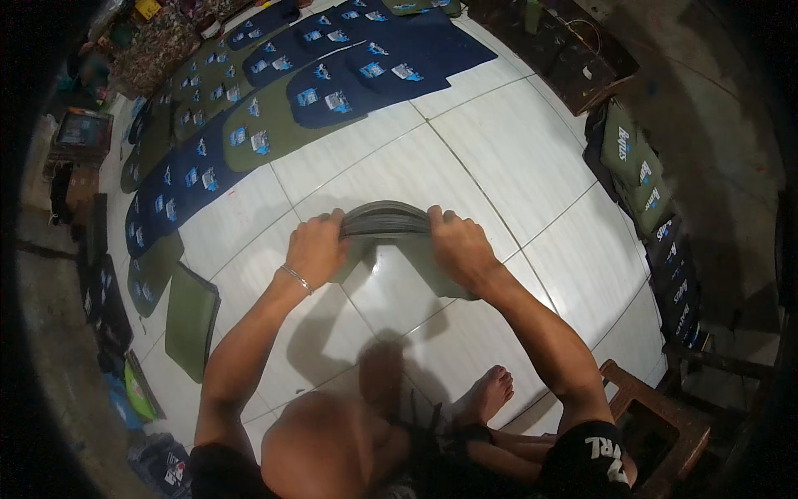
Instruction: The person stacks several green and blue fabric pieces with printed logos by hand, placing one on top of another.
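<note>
A stack of olive-green fabric pieces [385, 219] is bent into an arch between my hands above the white tiled floor [499, 166]. Its layered dark grey edges face up, and the green sides hang down below. My left hand [318, 247], with a bracelet at the wrist, grips one end. At the other end my right hand [464, 249] is closed round the stack, thumb on top. To the left a similar green stack [189, 320] rests on the tiles, apart from my hands.
Navy [179, 195] and olive printed fabric pieces [270, 133] overlap across the far left floor. More printed pieces [636, 162] lie in a row along the right edge. A dark wooden board or low table [557, 58] stands far right, a brown stool [665, 432] near right.
</note>
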Demonstrator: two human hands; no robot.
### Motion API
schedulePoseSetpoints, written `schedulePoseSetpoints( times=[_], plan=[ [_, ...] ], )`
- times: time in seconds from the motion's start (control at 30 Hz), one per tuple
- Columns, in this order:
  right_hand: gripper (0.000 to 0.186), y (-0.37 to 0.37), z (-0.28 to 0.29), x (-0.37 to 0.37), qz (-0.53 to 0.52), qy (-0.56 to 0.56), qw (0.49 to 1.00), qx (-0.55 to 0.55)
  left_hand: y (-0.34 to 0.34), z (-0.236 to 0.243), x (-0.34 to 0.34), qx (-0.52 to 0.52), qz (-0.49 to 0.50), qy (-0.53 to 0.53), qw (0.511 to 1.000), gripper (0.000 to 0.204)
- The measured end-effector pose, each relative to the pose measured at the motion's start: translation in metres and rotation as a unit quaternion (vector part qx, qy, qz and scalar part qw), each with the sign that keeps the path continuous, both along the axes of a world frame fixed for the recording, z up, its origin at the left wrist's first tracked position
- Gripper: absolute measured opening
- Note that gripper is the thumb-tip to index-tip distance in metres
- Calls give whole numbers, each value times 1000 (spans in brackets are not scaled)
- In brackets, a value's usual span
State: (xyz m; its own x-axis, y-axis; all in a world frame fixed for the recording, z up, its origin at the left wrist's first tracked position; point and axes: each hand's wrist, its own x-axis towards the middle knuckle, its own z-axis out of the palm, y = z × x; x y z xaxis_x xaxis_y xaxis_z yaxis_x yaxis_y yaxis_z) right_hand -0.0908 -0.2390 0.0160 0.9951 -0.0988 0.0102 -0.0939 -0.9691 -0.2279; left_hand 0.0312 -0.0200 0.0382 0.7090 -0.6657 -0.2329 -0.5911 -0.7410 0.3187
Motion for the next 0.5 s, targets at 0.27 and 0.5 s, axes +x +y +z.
schedulePoseSetpoints(
  times=[0.27,0.5],
  plan=[
    [37,5,-6,-8,10,-106,991,-76,10,-17,-9,-71,13,-183,980,46],
    [30,-9,-14,-16,26,14,1000,12,3,-1,-1,30,11,-39,999,34]
  ],
)
